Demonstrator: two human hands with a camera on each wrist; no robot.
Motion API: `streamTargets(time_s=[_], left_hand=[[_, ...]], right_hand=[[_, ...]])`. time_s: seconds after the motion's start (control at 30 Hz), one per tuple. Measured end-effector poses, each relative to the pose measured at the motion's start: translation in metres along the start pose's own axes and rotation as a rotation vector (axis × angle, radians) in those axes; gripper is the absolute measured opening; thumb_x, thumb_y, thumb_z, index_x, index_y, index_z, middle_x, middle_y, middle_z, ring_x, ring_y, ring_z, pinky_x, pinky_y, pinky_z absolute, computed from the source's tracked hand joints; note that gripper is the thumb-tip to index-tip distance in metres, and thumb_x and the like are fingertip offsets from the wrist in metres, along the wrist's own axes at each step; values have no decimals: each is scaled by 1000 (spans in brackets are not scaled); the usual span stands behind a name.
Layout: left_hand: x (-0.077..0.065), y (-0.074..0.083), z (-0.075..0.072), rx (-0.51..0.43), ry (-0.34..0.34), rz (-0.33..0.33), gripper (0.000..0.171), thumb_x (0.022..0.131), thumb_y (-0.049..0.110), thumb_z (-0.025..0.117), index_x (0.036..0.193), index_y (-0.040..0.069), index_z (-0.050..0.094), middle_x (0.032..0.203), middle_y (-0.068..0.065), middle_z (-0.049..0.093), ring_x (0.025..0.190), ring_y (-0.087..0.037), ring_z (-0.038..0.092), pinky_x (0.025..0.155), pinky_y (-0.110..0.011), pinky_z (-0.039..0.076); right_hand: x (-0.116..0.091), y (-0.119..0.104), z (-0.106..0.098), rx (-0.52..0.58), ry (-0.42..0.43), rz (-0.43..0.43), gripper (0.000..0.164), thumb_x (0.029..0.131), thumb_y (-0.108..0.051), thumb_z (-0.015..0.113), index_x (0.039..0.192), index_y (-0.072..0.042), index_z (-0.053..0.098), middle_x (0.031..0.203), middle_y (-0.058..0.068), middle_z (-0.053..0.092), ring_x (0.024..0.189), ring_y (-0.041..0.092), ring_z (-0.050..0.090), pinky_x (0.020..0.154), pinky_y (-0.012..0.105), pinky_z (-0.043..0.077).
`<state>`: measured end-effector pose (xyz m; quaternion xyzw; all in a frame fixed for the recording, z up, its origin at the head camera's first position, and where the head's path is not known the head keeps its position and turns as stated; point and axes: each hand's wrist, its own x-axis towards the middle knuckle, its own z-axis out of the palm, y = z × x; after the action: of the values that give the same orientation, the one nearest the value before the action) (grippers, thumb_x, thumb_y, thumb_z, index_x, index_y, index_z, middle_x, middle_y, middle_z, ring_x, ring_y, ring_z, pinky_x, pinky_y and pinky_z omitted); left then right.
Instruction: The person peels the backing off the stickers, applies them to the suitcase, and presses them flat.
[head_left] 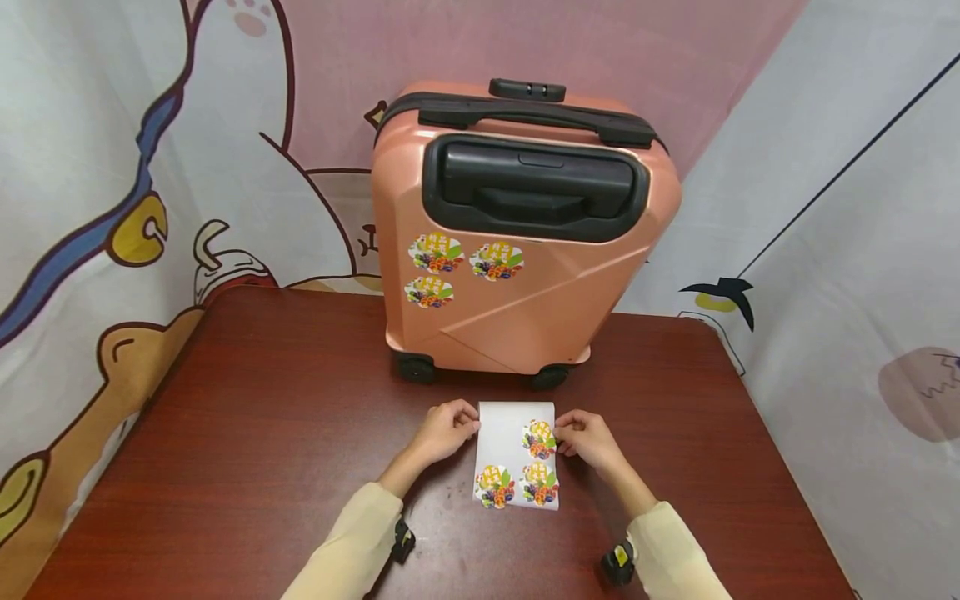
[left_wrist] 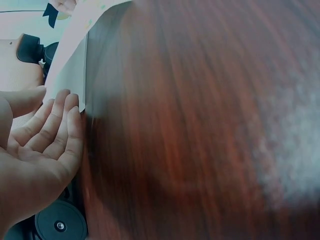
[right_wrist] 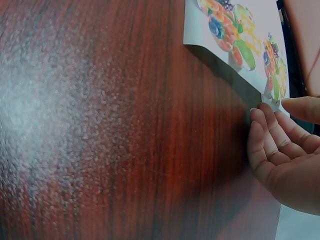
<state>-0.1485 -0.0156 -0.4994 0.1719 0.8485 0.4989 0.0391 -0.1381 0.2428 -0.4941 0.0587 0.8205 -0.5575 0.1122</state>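
A white sticker sheet [head_left: 498,438] lies over the table in front of the suitcase, with three fruit-print stickers [head_left: 539,483] on its lower and right parts. My left hand [head_left: 448,429] pinches its left edge near the far corner; in the left wrist view the thumb [left_wrist: 30,100] and fingertips meet that edge. On the opposite side, my right hand [head_left: 588,437] pinches the right edge beside the upper sticker [head_left: 538,439]. The right wrist view shows the near end of the sheet [right_wrist: 225,52] raised off the wood, casting a shadow.
A pink suitcase [head_left: 517,308] stands upright on black wheels [head_left: 551,377] behind the sheet. Three matching fruit stickers [head_left: 497,260] are on its front, at the left. The dark red wooden table [head_left: 285,433] spreads around, with printed cloth [head_left: 847,167] hanging behind and beside it.
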Motion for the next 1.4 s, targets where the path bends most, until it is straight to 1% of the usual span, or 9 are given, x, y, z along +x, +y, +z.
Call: streamTargets(time_s=[0.13,0.37,0.53,0.7,0.83,0.9,1.0,1.23,1.4], left_hand=[[1,1,2,-5,14,3,4,82,4,63,83,0,62,69,-4,62,56,-9,55,54,-20,44],[3,1,3,-7,29,0,4,82,4,63,82,1,61,68,-3,61,56,-8,54,54,-20,44],[3,2,3,-14,35,-4,5,81,4,63,81,0,61,68,-3,61,56,-8,53,53,-20,44],[3,2,2,-22,40,-8,5,81,3,64,80,-1,61,67,-4,61,55,-8,53,52,-20,44],[3,2,2,-32,39,-7,4,81,2,63,81,-1,61,67,-4,61,53,-7,54,51,-20,44],[3,2,2,-40,41,-8,4,81,1,63,80,-1,60,66,-4,61,52,-7,54,50,-19,44],[3,3,2,-47,47,-8,3,81,0,63,80,0,60,66,-5,61,52,-6,53,50,-19,44],[3,5,1,-50,64,-15,4,81,0,63,79,0,60,67,-5,61,54,-8,54,51,-19,45],[3,7,1,-58,68,-25,5,81,1,63,78,0,59,66,-5,61,53,-8,55,51,-20,45]], right_hand=[[-1,2,0,14,-9,-18,14,84,6,56,91,18,54,69,20,59,58,34,59,54,40,51],[-2,1,1,44,6,-13,12,83,6,58,90,15,56,68,14,60,56,24,59,52,32,50],[-2,1,4,72,43,-14,11,81,7,60,88,14,57,67,13,60,56,22,58,52,31,50],[-11,-17,7,89,66,-19,15,80,9,60,91,17,54,70,17,60,57,22,57,56,35,51],[-11,-17,7,100,81,-24,16,80,9,60,93,16,53,71,18,60,58,22,57,56,35,50],[-6,-9,6,109,91,-37,16,80,8,61,93,15,54,70,16,60,57,22,57,55,33,50],[-4,-6,6,100,99,-75,17,79,8,62,93,13,54,70,13,60,56,20,57,54,30,49],[-4,-8,5,92,117,-150,16,78,11,62,92,10,54,71,13,57,57,18,56,53,29,49],[-5,-9,4,90,94,-200,17,79,7,63,95,11,58,74,16,58,58,19,55,53,30,48]])
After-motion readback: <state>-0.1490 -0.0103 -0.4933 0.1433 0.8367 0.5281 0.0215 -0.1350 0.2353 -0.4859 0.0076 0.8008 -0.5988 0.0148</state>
